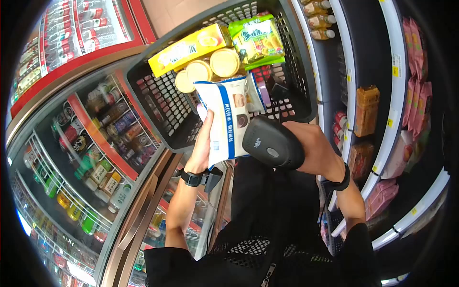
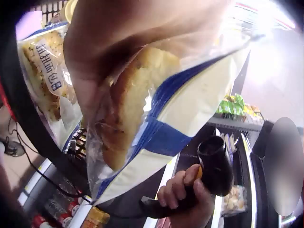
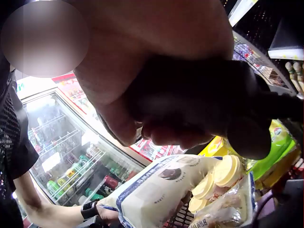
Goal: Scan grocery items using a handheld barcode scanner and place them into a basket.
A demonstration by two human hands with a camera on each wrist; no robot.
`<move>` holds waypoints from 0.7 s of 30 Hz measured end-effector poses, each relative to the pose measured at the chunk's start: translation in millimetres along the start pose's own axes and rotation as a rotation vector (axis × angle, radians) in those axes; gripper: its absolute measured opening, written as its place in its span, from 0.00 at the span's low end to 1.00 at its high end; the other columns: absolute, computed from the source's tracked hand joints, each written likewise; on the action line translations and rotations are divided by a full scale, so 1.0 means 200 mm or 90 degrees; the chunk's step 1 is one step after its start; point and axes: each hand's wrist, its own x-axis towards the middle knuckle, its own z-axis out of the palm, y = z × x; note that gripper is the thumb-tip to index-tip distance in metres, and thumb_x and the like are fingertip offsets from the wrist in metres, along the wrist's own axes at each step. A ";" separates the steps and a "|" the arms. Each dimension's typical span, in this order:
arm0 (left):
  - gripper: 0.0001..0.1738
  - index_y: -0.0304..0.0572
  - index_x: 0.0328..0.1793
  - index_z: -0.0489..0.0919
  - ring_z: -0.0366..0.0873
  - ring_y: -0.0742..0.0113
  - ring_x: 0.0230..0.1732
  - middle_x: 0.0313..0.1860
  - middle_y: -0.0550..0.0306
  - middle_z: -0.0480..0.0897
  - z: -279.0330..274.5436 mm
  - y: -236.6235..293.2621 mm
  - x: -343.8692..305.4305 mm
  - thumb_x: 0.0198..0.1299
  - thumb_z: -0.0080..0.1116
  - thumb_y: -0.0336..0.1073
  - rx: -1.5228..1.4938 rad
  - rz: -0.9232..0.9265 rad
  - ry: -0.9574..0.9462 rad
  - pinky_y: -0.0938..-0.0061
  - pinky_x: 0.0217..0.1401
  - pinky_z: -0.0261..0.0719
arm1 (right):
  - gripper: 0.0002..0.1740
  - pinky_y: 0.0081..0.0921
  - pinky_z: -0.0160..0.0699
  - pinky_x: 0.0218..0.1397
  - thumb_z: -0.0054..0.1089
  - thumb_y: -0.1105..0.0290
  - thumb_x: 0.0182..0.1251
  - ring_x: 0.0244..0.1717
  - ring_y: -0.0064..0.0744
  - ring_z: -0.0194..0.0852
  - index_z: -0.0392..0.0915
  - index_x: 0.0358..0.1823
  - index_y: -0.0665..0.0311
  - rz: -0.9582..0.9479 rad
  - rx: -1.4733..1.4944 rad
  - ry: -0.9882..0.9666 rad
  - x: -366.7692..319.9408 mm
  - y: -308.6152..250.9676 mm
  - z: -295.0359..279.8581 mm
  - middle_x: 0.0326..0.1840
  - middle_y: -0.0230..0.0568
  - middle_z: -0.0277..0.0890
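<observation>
In the head view my left hand (image 1: 204, 146) holds a white-and-blue bag of bread (image 1: 221, 126) over the near side of the basket. Browned bread (image 2: 142, 90) shows through the bag's transparent side in the left wrist view. My right hand (image 1: 319, 149) grips a black barcode scanner (image 1: 273, 143) by its handle, its head close beside the bag's right edge. Inside the dark plastic basket (image 1: 306, 71) lie a yellow box (image 1: 189, 49), a green snack packet (image 1: 256, 40), several cream-lidded containers (image 1: 224, 62) and another bread packet (image 2: 47, 71).
A glass-fronted drinks cooler (image 1: 103, 138) stands close along the left. Shelves (image 1: 349, 62) with packaged goods run along the right, holding pink packets (image 1: 416, 103) and brown packs (image 1: 366, 111). A cable (image 2: 35, 168) hangs near the basket in the left wrist view.
</observation>
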 end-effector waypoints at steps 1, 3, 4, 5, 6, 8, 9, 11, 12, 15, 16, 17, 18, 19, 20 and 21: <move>0.34 0.39 0.75 0.59 0.78 0.55 0.60 0.65 0.44 0.74 0.01 -0.01 0.00 0.74 0.37 0.57 0.050 -0.003 0.037 0.61 0.64 0.77 | 0.24 0.38 0.78 0.41 0.69 0.73 0.43 0.40 0.55 0.79 0.75 0.45 0.70 0.000 0.000 -0.020 0.00 -0.01 0.02 0.38 0.53 0.78; 0.33 0.40 0.76 0.57 0.78 0.58 0.60 0.65 0.46 0.74 -0.03 -0.03 0.02 0.74 0.39 0.54 0.082 0.025 0.053 0.64 0.63 0.77 | 0.23 0.39 0.77 0.39 0.68 0.74 0.42 0.39 0.53 0.79 0.75 0.44 0.68 0.008 -0.018 -0.033 0.01 -0.01 0.05 0.34 0.51 0.78; 0.33 0.40 0.76 0.56 0.77 0.59 0.61 0.66 0.46 0.73 -0.04 -0.04 0.03 0.74 0.39 0.53 0.072 0.020 0.047 0.64 0.64 0.77 | 0.22 0.39 0.76 0.39 0.67 0.74 0.42 0.38 0.52 0.79 0.75 0.44 0.67 0.007 -0.021 -0.046 0.02 -0.02 0.06 0.33 0.50 0.77; 0.33 0.41 0.77 0.55 0.76 0.60 0.62 0.67 0.47 0.72 -0.04 -0.04 0.04 0.74 0.40 0.52 0.063 0.014 0.040 0.65 0.64 0.76 | 0.22 0.40 0.76 0.38 0.66 0.75 0.42 0.37 0.52 0.79 0.75 0.43 0.67 0.006 -0.023 -0.058 0.02 -0.02 0.08 0.32 0.49 0.77; 0.32 0.42 0.77 0.54 0.74 0.61 0.64 0.69 0.47 0.69 -0.02 -0.03 0.04 0.75 0.40 0.52 0.070 0.015 0.035 0.65 0.66 0.75 | 0.22 0.40 0.76 0.37 0.65 0.76 0.41 0.36 0.53 0.78 0.76 0.43 0.66 -0.011 -0.039 -0.055 0.03 -0.02 0.09 0.31 0.48 0.76; 0.32 0.42 0.77 0.54 0.74 0.61 0.65 0.69 0.48 0.68 -0.03 -0.02 0.05 0.75 0.39 0.52 0.064 0.010 0.025 0.65 0.66 0.74 | 0.22 0.40 0.76 0.36 0.65 0.76 0.41 0.36 0.53 0.78 0.76 0.43 0.66 -0.009 -0.029 -0.058 0.05 -0.04 0.12 0.31 0.48 0.76; 0.32 0.42 0.77 0.54 0.73 0.61 0.65 0.70 0.48 0.68 -0.04 -0.01 0.05 0.75 0.39 0.52 0.058 0.006 0.017 0.65 0.67 0.74 | 0.22 0.40 0.76 0.36 0.64 0.76 0.40 0.35 0.53 0.78 0.76 0.42 0.66 -0.009 -0.019 -0.061 0.06 -0.05 0.13 0.32 0.48 0.77; 0.32 0.42 0.77 0.54 0.73 0.61 0.66 0.70 0.48 0.68 -0.04 0.01 0.06 0.75 0.38 0.51 0.063 -0.003 0.022 0.65 0.67 0.74 | 0.22 0.40 0.76 0.36 0.64 0.76 0.40 0.35 0.53 0.78 0.76 0.43 0.66 0.009 -0.013 -0.072 0.08 -0.06 0.16 0.32 0.48 0.77; 0.32 0.42 0.77 0.54 0.72 0.61 0.66 0.70 0.49 0.68 -0.05 0.02 0.06 0.75 0.38 0.51 0.074 -0.007 0.021 0.65 0.67 0.73 | 0.23 0.40 0.76 0.35 0.64 0.76 0.39 0.35 0.53 0.78 0.76 0.43 0.66 0.023 -0.009 -0.084 0.08 -0.07 0.17 0.32 0.48 0.77; 0.32 0.42 0.78 0.53 0.71 0.61 0.67 0.71 0.49 0.67 -0.04 0.06 0.05 0.75 0.37 0.51 0.095 -0.016 0.023 0.65 0.69 0.72 | 0.24 0.41 0.76 0.35 0.64 0.76 0.40 0.35 0.53 0.78 0.76 0.45 0.66 0.035 -0.036 -0.096 0.09 -0.08 0.19 0.32 0.48 0.77; 0.32 0.42 0.78 0.52 0.70 0.61 0.68 0.71 0.49 0.67 -0.04 0.07 0.05 0.75 0.37 0.51 0.100 -0.020 0.030 0.65 0.70 0.71 | 0.24 0.41 0.76 0.35 0.64 0.76 0.40 0.35 0.53 0.78 0.76 0.45 0.66 0.036 -0.036 -0.090 0.09 -0.09 0.19 0.32 0.48 0.77; 0.32 0.42 0.78 0.52 0.70 0.61 0.68 0.71 0.49 0.67 -0.05 0.07 0.05 0.75 0.37 0.51 0.105 -0.023 0.026 0.65 0.70 0.71 | 0.24 0.41 0.76 0.35 0.64 0.76 0.40 0.35 0.54 0.78 0.76 0.45 0.66 0.041 -0.033 -0.066 0.09 -0.11 0.20 0.32 0.48 0.77; 0.33 0.42 0.78 0.51 0.69 0.62 0.68 0.71 0.49 0.66 -0.06 0.08 0.06 0.75 0.38 0.51 0.137 -0.006 0.022 0.66 0.70 0.70 | 0.24 0.41 0.76 0.35 0.64 0.76 0.40 0.35 0.54 0.78 0.76 0.45 0.67 0.046 -0.029 -0.042 0.09 -0.11 0.21 0.31 0.48 0.76; 0.34 0.41 0.78 0.51 0.69 0.62 0.69 0.72 0.49 0.66 -0.06 0.08 0.06 0.75 0.39 0.51 0.168 0.010 0.018 0.66 0.70 0.69 | 0.24 0.41 0.76 0.35 0.64 0.76 0.40 0.35 0.54 0.78 0.76 0.45 0.67 0.048 -0.030 -0.035 0.09 -0.12 0.22 0.31 0.48 0.76; 0.34 0.41 0.78 0.51 0.69 0.62 0.69 0.72 0.49 0.66 -0.06 0.10 0.05 0.75 0.39 0.51 0.173 0.007 0.015 0.66 0.70 0.69 | 0.24 0.41 0.76 0.35 0.64 0.76 0.40 0.35 0.54 0.78 0.75 0.45 0.67 0.042 -0.035 -0.011 0.09 -0.11 0.23 0.31 0.48 0.76; 0.34 0.41 0.78 0.51 0.68 0.63 0.69 0.72 0.50 0.66 -0.04 0.12 0.04 0.74 0.42 0.50 0.248 0.052 0.017 0.67 0.71 0.67 | 0.23 0.41 0.76 0.36 0.64 0.77 0.40 0.36 0.54 0.78 0.75 0.44 0.68 0.038 -0.041 0.012 0.08 -0.11 0.24 0.31 0.49 0.76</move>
